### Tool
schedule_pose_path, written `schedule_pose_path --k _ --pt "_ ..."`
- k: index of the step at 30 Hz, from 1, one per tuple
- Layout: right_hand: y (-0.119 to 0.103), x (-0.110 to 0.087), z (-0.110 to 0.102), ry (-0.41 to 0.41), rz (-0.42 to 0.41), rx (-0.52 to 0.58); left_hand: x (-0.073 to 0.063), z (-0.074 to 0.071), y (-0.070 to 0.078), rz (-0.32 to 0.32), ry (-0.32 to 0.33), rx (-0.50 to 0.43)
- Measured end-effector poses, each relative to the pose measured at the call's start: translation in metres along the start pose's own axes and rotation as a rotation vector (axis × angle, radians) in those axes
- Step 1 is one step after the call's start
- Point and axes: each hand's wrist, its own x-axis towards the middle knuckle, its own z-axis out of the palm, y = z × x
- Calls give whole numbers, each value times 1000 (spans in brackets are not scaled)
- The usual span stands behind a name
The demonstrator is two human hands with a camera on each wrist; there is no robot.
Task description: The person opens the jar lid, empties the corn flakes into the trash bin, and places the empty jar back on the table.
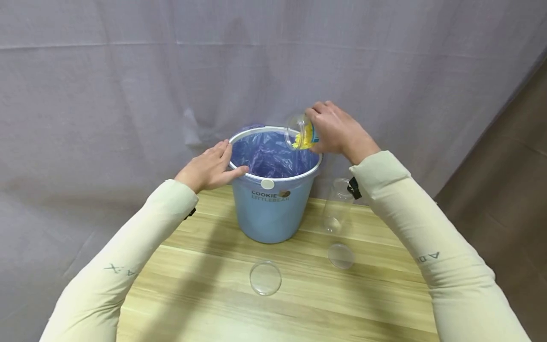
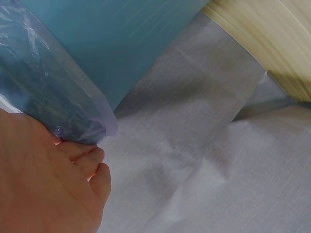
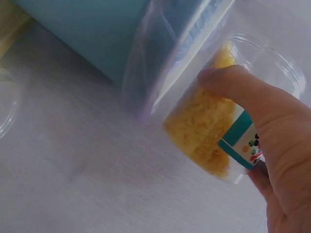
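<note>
A light blue trash bin [image 1: 273,218] stands upright, lined with a translucent bluish-purple plastic bag [image 1: 278,154] folded over its white rim. My left hand [image 1: 208,166] rests at the left of the rim, fingers extended and thumb spread over the front edge. In the left wrist view its fingertips [image 2: 101,177] are right at the bag's fold. With my right hand [image 1: 335,127] I grip a clear plastic jar [image 3: 194,131], tilted with its uncovered mouth over the bin's right side. Yellow flaky bits [image 1: 303,139] lie along the jar's lower side, reaching its mouth. A teal-and-white label [image 3: 243,138] shows beside my fingers.
To the bin's right, a tall clear jar [image 1: 337,206] stands on the wooden table [image 1: 192,304]. Two clear round lids lie in front, one lid [image 1: 265,278] near the middle, another lid [image 1: 340,256] farther right. A grey curtain [image 1: 171,71] hangs behind.
</note>
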Motion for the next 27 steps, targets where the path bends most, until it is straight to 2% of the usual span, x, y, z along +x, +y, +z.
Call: schedule_pose_path --k 11,21,27 --pt "4 -4 11 72 -61 -95 1 0 4 3 -3 -2" --pt "8 -7 16 137 -124 -136 -2 2 3 2 2 0" --pt "8 -7 17 145 -155 -159 -2 1 3 -7 8 -6"
